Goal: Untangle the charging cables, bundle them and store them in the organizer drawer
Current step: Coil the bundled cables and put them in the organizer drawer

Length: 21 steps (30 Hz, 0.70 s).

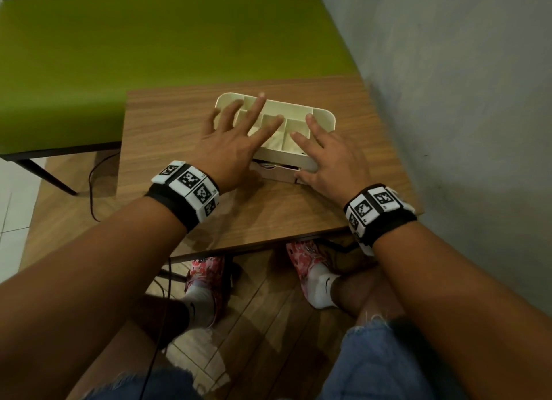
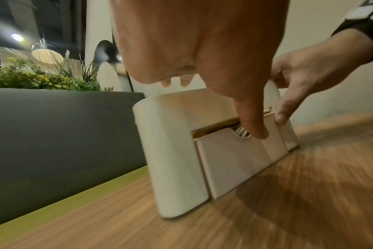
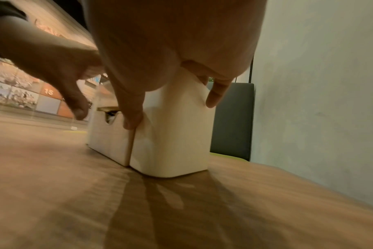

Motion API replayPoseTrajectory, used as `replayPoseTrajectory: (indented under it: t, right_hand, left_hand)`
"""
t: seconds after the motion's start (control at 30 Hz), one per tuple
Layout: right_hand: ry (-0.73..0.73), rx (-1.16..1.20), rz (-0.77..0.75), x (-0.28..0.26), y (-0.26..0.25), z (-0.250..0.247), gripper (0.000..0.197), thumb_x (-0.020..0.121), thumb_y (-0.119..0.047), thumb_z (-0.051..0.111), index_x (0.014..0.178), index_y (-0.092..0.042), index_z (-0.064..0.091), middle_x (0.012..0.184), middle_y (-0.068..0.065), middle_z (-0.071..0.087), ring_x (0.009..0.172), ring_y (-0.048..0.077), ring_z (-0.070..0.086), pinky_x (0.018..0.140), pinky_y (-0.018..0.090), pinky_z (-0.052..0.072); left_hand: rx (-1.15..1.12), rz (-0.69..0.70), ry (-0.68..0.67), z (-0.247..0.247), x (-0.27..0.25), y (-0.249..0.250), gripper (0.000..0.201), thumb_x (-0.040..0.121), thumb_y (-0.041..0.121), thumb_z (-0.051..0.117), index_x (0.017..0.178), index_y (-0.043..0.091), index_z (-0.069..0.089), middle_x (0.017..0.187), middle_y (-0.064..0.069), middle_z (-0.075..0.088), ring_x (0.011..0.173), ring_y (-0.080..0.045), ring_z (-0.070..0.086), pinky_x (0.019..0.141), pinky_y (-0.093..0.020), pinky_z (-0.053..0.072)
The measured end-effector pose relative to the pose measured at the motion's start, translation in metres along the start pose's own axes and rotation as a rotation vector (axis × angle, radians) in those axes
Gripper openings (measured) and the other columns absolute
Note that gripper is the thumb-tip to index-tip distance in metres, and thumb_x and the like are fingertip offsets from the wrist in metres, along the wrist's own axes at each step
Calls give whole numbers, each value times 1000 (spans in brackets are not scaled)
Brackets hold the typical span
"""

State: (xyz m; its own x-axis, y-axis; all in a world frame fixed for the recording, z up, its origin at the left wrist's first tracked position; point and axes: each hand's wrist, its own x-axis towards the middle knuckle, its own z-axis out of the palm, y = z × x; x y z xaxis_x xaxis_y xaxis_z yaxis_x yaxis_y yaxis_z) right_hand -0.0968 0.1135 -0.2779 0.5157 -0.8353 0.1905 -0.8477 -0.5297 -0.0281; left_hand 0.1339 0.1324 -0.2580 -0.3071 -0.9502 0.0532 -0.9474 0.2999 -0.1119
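Cream organizer (image 1: 324,117); pale pink drawer (image 2: 234,161); wood-grain brown table (image 1: 167,124); green bench (image 1: 149,47); black-and-white patterned wristbands (image 1: 191,187).

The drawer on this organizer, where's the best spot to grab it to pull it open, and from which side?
Hook a fingertip into the curved notch at the top edge of the drawer front, coming from the side facing you; the rest of the front is flat, with no handle.

A small wood-grain table (image 1: 185,124) stands against a grey plaster wall (image 1: 448,71). Behind its far edge runs a green-cushioned bench (image 1: 149,41) with a dark backrest (image 2: 53,134). Wood-plank floor (image 1: 263,325) lies beneath; plants (image 2: 32,79) and lit lamps (image 2: 17,37) show beyond.
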Motion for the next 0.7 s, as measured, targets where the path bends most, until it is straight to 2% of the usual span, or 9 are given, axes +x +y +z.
replayPoseTrajectory:
  t: [0.03,0.1,0.2,0.23,0.3,0.37,0.5,0.63,0.7]
  right_hand:
    - [37,8,-9,-3,-4,2,78,79,-50,72,146,-28,41,159,7,30,122,29,52,96,46,43]
    - [121,0,-25,-8,-9,4,81,74,-53,74,143,-22,45,152,8,43,117,27,57,90,43,42]
    - [194,-30,15,-8,-3,0,96,69,-66,69,146,-18,39,136,1,59,117,24,54,91,40,33]
    - [201,-32,0,-6,0,-1,99,68,-70,68,147,-18,38,135,0,59,124,24,50,95,41,30]
    - [162,-20,-90,-2,6,3,101,68,-73,65,149,-20,35,147,1,49,140,24,38,109,43,24]
    - [141,7,-171,1,6,10,93,71,-72,63,147,-23,41,154,3,41,144,25,34,115,46,24]
    - [277,51,-171,4,1,22,67,77,-60,64,130,-19,61,146,7,51,135,29,47,110,48,35]
    - [333,64,-112,3,-4,25,61,78,-55,65,124,-16,65,144,8,54,133,29,50,107,47,38]
    - [349,44,-64,3,-3,26,60,78,-55,66,123,-15,66,144,9,53,133,29,49,108,47,37]
  left_hand:
    - [-7,3,-16,1,5,2,114,70,60,74,151,43,-4,164,-2,-10,147,-38,8,112,-61,15]
    - [-5,22,-57,2,14,2,110,75,56,73,152,42,-5,165,-2,-3,148,-36,11,109,-64,26]
    - [-24,76,-63,3,20,-6,104,76,49,76,153,40,6,164,2,11,146,-34,19,101,-63,36]
    - [-21,95,-58,3,20,-9,105,74,49,77,153,39,10,164,3,14,145,-34,21,101,-61,37]
    - [-12,118,-31,3,21,-11,104,73,53,77,153,39,13,163,3,17,145,-33,24,102,-58,35]
    - [-12,129,-19,4,22,-11,103,72,55,76,154,38,15,163,4,18,145,-33,25,104,-55,33]
    - [-39,148,-16,4,23,-11,101,73,55,74,154,35,17,163,1,19,145,-34,25,107,-53,31]
    - [-102,148,-74,-3,23,-10,104,76,52,74,155,33,8,164,-1,10,149,-30,16,115,-53,21]
    - [-150,102,-95,-19,10,-11,106,76,51,75,155,31,7,165,-1,8,149,-26,17,116,-49,20]
